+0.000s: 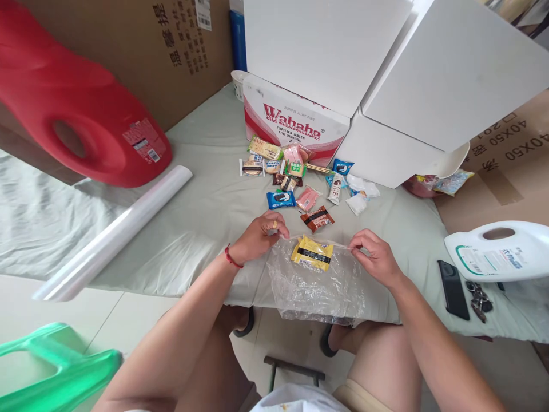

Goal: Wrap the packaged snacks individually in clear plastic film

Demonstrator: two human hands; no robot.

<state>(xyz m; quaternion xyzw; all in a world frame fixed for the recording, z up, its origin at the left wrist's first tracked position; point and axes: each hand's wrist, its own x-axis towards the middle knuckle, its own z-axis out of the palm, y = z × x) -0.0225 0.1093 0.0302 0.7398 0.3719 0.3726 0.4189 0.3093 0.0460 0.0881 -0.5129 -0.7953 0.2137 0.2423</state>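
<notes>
Left hand (263,236): thumb and fingers pinched together on the far edge of the clear film (317,294), left corner. Right hand (377,258): same pinch, right corner. Edge looks pulled fairly straight between them.

Yellow pack (314,253) sits between the hands, at the film's far edge. Can't tell if it's inside a fold or just on top. Neither hand touches it.

Risks, my read:
- Film is thin and crinkled. Pull the hands too far apart and it could tear or pop out of a pinch.
- Near end droops over the near edge of the table (214,252). Its weight, or a knee catching it, could drag film and pack nearward.
- If the pack is only resting on top, lifting the edge unevenly likely slides it off, left or right.
- Brown pack (317,218) lies just beyond the film, with the blue pack (281,199) and pink pack (308,198) farther back. A far push could bump them.
- Phone (453,289) and keys (479,300) lie near the right forearm; a wide right swing could knock them.
</notes>
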